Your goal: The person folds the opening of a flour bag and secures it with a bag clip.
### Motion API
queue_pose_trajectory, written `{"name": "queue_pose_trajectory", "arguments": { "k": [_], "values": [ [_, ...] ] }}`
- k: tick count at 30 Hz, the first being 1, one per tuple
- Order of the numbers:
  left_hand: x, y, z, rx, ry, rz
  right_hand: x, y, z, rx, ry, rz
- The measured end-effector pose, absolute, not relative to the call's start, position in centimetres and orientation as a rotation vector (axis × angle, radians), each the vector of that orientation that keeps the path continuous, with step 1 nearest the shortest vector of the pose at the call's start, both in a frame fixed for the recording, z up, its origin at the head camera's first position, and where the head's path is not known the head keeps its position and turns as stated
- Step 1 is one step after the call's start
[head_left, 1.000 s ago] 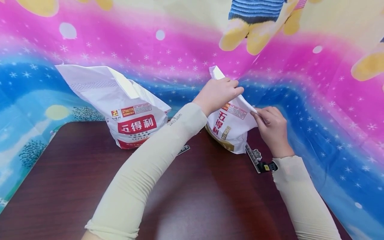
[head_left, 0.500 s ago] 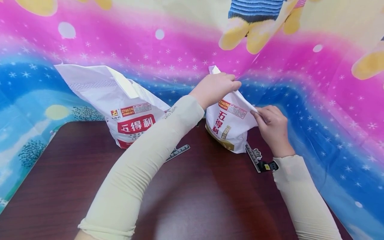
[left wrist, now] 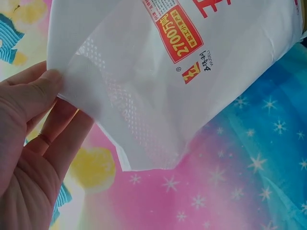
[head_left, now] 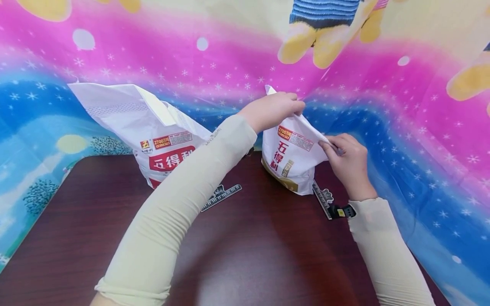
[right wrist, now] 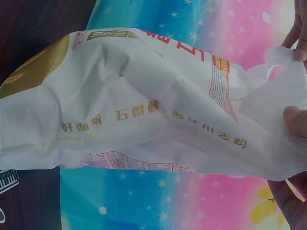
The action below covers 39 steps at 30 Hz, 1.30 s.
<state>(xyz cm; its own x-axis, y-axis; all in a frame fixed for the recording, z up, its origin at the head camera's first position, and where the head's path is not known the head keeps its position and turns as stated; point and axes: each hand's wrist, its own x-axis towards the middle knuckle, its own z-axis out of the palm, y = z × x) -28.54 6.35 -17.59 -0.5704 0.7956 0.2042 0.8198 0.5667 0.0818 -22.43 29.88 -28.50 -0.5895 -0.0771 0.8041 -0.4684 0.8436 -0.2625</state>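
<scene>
A white flour bag [head_left: 283, 163] with red lettering and a gold bottom stands on the dark table [head_left: 237, 255]. My left hand [head_left: 269, 111] pinches its top edge, reaching over from the left. In the left wrist view, thumb and fingers of the left hand [left wrist: 33, 124] grip the white rim of the bag [left wrist: 139, 91]. My right hand [head_left: 346, 163] pinches the right corner of the same rim. From the right wrist, the bag [right wrist: 120, 100] shows its side, and its mouth gapes a little between the two hands.
A second white flour bag [head_left: 153, 127], with a red label, stands to the left, partly behind my left sleeve [head_left: 164, 212]. A flat piano-key piece [head_left: 222, 197] lies on the table, and a similar one [head_left: 323, 199] beside the right bag. A patterned cloth [head_left: 229, 55] hangs behind.
My left hand has shifted slightly left along the bag's rim, and its forearm has lowered, uncovering more of the piano-key piece. The right hand keeps its pinch almost unmoved.
</scene>
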Motion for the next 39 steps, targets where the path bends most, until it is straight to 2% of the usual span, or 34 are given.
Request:
{"name": "queue_pose_trajectory", "arguments": {
  "k": [20,30,39],
  "values": [
    [-29.1,5.5,-16.9,-1.39,-2.747,-0.479,-22.2,29.3,-28.1,0.326,-2.23,0.626],
    [-29.7,5.5,-17.0,-1.41,-2.773,-0.476,-21.8,29.1,-27.9,0.344,-2.207,0.612],
    [-29.8,5.6,-17.3,-1.418,-2.73,-0.476,-21.3,29.1,-27.7,0.248,-2.208,0.686]
  ]
}}
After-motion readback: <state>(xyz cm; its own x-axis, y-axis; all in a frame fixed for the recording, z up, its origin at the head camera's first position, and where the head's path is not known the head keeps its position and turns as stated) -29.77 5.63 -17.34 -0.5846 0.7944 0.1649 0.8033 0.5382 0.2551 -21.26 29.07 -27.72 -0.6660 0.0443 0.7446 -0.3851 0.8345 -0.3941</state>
